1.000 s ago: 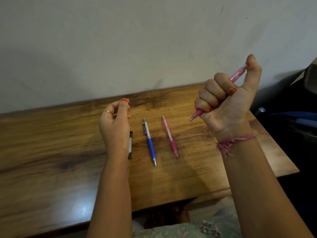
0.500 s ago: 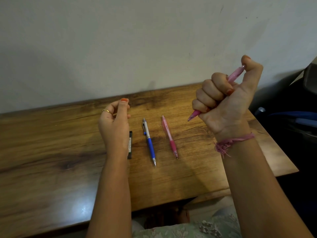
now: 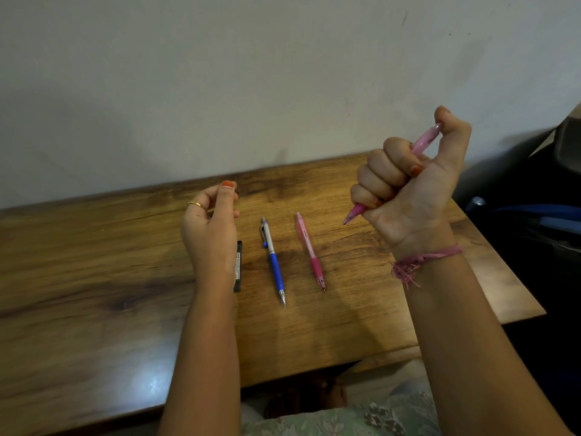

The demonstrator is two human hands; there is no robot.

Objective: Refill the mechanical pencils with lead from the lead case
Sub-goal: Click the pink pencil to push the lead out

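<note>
Right hand fisted on pink mechanical pencil, thumb on cap; left hand loosely curled, holding nothing visible. Click gently, tip down.

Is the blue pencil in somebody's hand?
No, the blue pencil lies on the table between the two hands, and the right hand grips a pink pencil instead.
</note>
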